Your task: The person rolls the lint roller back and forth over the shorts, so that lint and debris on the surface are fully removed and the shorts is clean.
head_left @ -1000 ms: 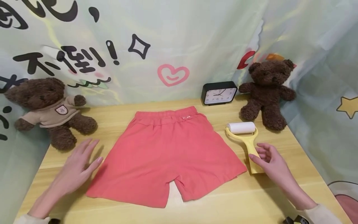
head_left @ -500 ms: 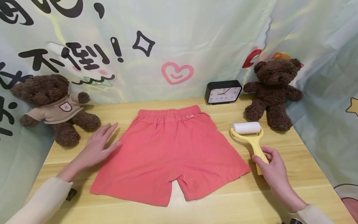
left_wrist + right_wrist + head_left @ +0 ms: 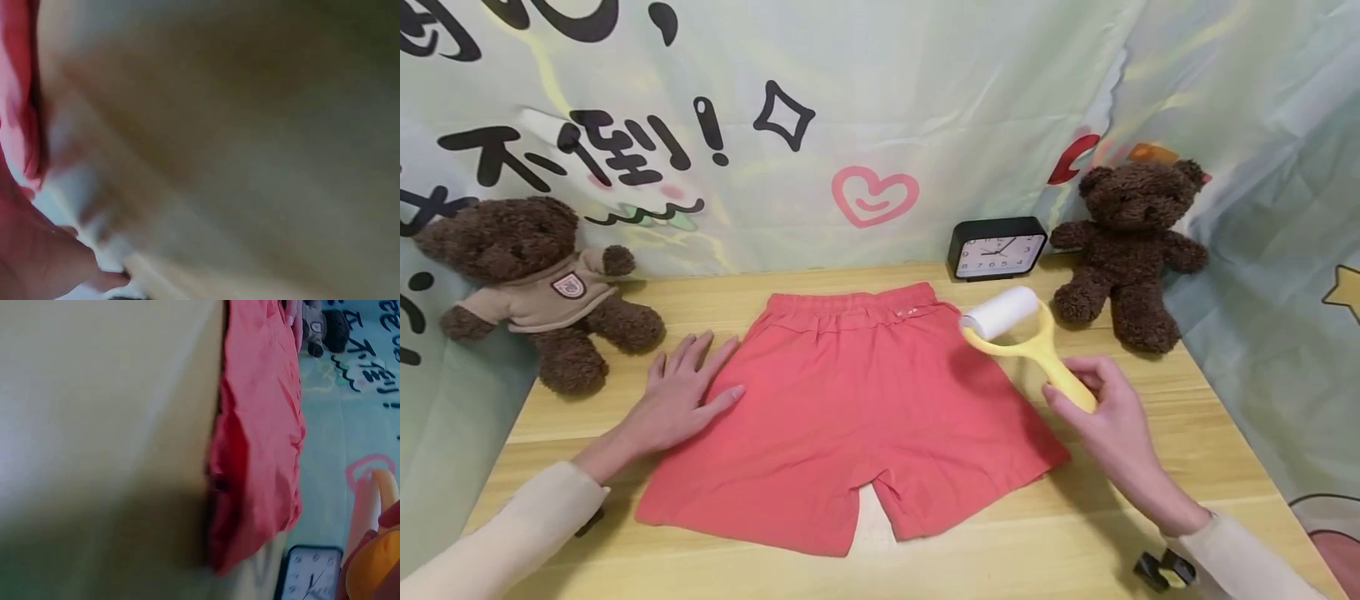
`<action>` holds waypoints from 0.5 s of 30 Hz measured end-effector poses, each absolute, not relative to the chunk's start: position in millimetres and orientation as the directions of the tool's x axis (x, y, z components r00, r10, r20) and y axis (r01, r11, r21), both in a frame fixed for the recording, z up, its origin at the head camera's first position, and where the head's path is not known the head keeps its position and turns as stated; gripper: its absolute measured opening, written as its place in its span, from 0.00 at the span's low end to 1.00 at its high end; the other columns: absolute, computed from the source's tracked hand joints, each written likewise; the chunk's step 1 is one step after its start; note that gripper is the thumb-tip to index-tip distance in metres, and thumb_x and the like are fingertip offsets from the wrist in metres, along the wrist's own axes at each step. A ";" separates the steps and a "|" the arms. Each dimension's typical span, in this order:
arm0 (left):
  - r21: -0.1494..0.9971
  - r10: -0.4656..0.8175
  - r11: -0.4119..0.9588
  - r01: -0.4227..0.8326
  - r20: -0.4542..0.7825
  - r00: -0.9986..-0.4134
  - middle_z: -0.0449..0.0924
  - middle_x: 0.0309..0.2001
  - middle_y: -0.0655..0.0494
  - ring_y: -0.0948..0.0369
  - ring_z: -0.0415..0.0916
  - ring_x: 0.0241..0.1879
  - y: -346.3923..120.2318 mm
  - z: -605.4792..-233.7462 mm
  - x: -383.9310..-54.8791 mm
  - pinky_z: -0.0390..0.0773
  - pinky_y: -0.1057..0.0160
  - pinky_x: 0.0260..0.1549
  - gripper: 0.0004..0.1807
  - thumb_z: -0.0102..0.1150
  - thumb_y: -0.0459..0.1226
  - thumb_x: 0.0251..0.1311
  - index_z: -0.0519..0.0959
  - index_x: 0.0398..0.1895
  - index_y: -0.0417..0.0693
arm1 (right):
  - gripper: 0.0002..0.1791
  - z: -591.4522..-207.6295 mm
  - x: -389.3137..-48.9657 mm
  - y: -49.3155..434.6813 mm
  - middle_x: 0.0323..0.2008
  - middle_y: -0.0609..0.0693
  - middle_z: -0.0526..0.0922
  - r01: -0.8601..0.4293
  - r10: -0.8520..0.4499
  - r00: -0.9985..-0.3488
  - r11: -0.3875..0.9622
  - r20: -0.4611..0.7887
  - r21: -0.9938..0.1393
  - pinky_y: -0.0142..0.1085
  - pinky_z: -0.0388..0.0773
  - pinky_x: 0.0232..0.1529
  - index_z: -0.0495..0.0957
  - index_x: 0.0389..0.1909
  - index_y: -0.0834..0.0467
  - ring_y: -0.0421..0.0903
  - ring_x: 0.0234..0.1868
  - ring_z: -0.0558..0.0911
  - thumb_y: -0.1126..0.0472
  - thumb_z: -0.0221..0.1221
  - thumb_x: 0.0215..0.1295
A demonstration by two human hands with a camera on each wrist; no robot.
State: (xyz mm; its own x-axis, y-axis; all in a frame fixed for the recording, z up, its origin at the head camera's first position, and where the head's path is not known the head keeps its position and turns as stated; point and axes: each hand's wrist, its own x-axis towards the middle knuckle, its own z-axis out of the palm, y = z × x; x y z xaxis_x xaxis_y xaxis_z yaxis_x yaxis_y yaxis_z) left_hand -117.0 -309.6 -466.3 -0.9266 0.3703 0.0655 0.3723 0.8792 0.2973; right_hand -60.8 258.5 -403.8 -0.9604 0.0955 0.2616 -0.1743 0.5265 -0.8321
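Note:
Coral-red shorts [image 3: 850,400] lie flat on the wooden table, waistband toward the back wall. My left hand [image 3: 681,400] rests with spread fingers at their left edge, thumb over the fabric. In my right hand [image 3: 1108,417] is the yellow handle of a lint roller [image 3: 1052,367], pinched between thumb and fingers. Its white roll [image 3: 1002,312] is raised over the upper right side of the shorts. In the right wrist view the roller's handle end [image 3: 372,565] shows at the right edge. The left wrist view catches part of my left hand [image 3: 47,262] beside the red cloth [image 3: 15,87].
A brown teddy bear in a beige shirt [image 3: 550,292] sits at the back left. Another brown bear [image 3: 1131,250] sits at the back right, next to a black desk clock [image 3: 997,248]. A printed cloth [image 3: 925,108] hangs behind the table [image 3: 1000,558].
My right hand has gripped the lint roller, lifted it off the table and brought it left over the shorts. My left hand has moved right onto the shorts' edge.

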 end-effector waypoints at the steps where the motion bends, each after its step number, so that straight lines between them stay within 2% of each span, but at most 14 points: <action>1: 0.296 0.368 0.880 0.372 0.070 -0.927 0.50 0.83 0.30 0.30 0.44 0.82 -308.9 -467.1 -115.8 0.42 0.16 0.67 0.43 0.56 0.58 0.80 0.56 0.90 0.56 | 0.21 -402.0 -67.6 252.9 0.41 0.50 0.89 -0.193 0.063 -0.963 0.525 0.264 -0.829 0.25 0.77 0.33 0.80 0.57 0.68 0.35 0.35 0.81 0.74 0.72 0.65; 3: 0.292 0.366 0.880 0.376 0.091 -0.926 0.51 0.84 0.31 0.31 0.44 0.82 -308.7 -470.4 -115.1 0.42 0.16 0.67 0.43 0.57 0.58 0.79 0.57 0.90 0.56 | 0.20 -399.0 -81.3 240.2 0.44 0.57 0.89 -0.219 0.000 -0.967 0.509 0.255 -0.833 0.25 0.78 0.35 0.81 0.56 0.68 0.36 0.36 0.82 0.72 0.73 0.65; 5: 0.281 0.367 0.879 0.385 0.117 -0.923 0.52 0.83 0.31 0.31 0.46 0.82 -309.3 -474.2 -115.5 0.43 0.16 0.67 0.43 0.58 0.58 0.78 0.58 0.90 0.57 | 0.19 -397.8 -95.8 227.0 0.46 0.60 0.90 -0.240 -0.053 -0.968 0.477 0.244 -0.845 0.26 0.78 0.37 0.82 0.55 0.67 0.38 0.38 0.83 0.72 0.73 0.65; 10: 0.258 0.399 0.864 0.432 0.172 -0.901 0.54 0.83 0.32 0.31 0.49 0.81 -310.1 -480.7 -113.8 0.45 0.17 0.68 0.44 0.60 0.57 0.77 0.59 0.89 0.56 | 0.17 -396.4 -130.5 194.0 0.48 0.54 0.90 -0.253 -0.154 -0.966 0.419 0.206 -0.872 0.29 0.77 0.41 0.85 0.54 0.62 0.44 0.42 0.82 0.68 0.74 0.66; 15: 0.227 0.434 0.851 0.474 0.204 -0.878 0.55 0.83 0.33 0.32 0.49 0.81 -312.0 -486.9 -106.1 0.46 0.20 0.70 0.44 0.62 0.56 0.75 0.61 0.88 0.51 | 0.16 -394.4 -157.8 156.2 0.45 0.48 0.88 -0.284 -0.263 -0.947 0.406 0.186 -0.869 0.36 0.74 0.40 0.87 0.53 0.55 0.49 0.40 0.78 0.66 0.74 0.65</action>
State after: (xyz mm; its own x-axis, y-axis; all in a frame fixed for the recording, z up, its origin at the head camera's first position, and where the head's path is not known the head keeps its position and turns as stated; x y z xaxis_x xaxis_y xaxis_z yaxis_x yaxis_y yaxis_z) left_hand -106.1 -312.0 -486.9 -0.8775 0.4338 0.2043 0.4736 0.8509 0.2274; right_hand -157.8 156.2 -394.4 -0.9466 -0.2630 0.1864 -0.2838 0.4057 -0.8688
